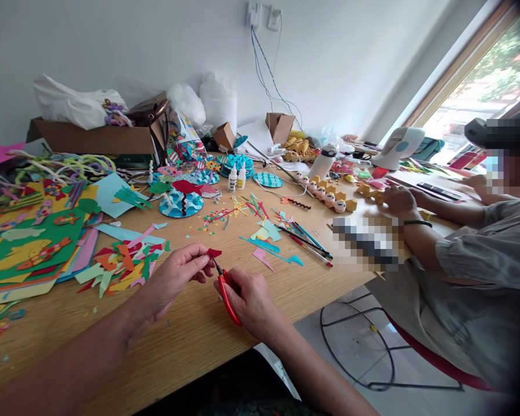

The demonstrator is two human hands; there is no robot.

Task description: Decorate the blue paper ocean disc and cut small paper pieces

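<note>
Between thumb and fingers, my left hand (175, 278) pinches a small piece of red paper (214, 253) just above the table. My right hand (255, 297) is closed around the red handles of a pair of scissors (226, 294). The blades point up and away from me, with their tips at the red piece's edge. Just beyond my hands, a red paper fish (186, 187) stands on a twisted dark stem over a blue scalloped base (173, 205). Coloured paper scraps (123, 263) lie in a heap beside my left hand.
Stacked coloured sheets with cut fish (39, 242) lie at the left. Two glue bottles (233, 178) stand behind the scraps. Several pens (309, 248) lie to the right. A co-worker (485, 231) sits at the right, hands by egg-carton pieces (368, 193). A cardboard box (97, 141) stands at the back.
</note>
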